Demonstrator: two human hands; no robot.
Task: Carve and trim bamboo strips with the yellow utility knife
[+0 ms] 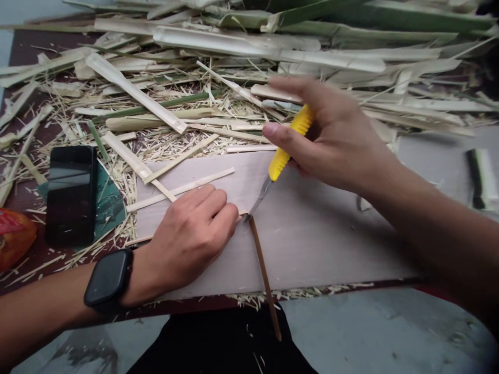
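My left hand, a black smartwatch on its wrist, is closed in a fist low on the grey board. A thin bamboo strip pokes out past its knuckles; most of it is hidden under the hand. In my right hand is a knife with a yellow ridged handle, the thumb along the handle and the index finger stretched out, slightly blurred. The knife's metal blade points down left and its tip meets the strip's end. From there a narrow brown strip runs over the board's front edge toward my lap.
The grey board lies on a dark red table. Split bamboo pieces and shavings pile up behind it. A black phone rests at the left, near an orange-red package. A dark-and-white object lies at right.
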